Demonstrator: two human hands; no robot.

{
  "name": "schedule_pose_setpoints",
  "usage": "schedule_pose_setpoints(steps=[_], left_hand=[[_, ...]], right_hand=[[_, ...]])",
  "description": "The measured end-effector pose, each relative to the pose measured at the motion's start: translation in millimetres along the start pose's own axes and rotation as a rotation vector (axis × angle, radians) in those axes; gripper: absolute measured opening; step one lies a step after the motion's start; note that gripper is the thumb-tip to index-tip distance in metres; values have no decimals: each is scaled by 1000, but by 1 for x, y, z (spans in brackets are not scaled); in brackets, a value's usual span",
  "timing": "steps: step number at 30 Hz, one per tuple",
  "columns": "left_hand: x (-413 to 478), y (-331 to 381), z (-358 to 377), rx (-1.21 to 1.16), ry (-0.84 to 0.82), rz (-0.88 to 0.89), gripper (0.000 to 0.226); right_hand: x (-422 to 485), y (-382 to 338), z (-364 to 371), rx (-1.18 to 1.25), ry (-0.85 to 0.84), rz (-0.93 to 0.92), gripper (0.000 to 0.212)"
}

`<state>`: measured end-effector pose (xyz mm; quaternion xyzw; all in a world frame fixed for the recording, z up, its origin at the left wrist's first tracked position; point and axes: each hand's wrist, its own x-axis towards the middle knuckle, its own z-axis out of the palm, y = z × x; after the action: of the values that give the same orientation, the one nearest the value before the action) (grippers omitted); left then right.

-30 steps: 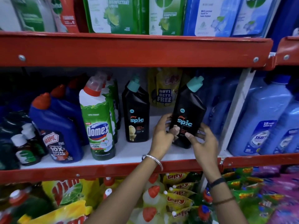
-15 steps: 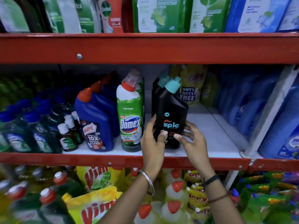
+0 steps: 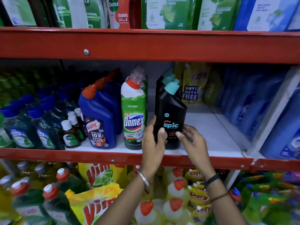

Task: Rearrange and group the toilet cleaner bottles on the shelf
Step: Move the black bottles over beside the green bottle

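Observation:
A black Spic bottle (image 3: 170,111) with a teal cap stands upright at the front of the middle shelf (image 3: 211,137). My left hand (image 3: 151,142) grips its lower left side and my right hand (image 3: 192,140) touches its lower right side with thumb and fingertips. More black Spic bottles (image 3: 164,78) line up directly behind it. To its left stand a green and white Domex bottle (image 3: 134,114) and a row of blue Harpic bottles (image 3: 99,120) with orange caps.
Small Dettol bottles (image 3: 70,135) and dark green bottles stand further left. Yellow pouches (image 3: 193,88) sit at the back, blue bottles (image 3: 279,124) at right past a white divider. A red shelf beam (image 3: 146,46) runs overhead. Vim packs and bottles fill the shelf below.
The black Spic bottle has moved left from the open shelf space and now stands in front of the other Spic bottles, beside the Domex. Both hands stayed on it.

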<state>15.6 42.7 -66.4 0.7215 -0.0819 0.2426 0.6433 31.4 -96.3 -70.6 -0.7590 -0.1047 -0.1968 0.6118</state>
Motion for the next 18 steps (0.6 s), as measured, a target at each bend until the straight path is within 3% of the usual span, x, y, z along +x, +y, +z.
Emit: schedule_pose_setpoints(steps=[4,7,18], left_hand=[[-3,7,-10,-56,-100,-23,46],[-6,17,-14,-84,-154,-29,45],[3,5,-23,-68,-164,-56,44]], right_hand=[[-7,5,-3,109,51,35,48],[-10,-1,3,137,46,37,45],[-12,-3,9,154,62,29,53]])
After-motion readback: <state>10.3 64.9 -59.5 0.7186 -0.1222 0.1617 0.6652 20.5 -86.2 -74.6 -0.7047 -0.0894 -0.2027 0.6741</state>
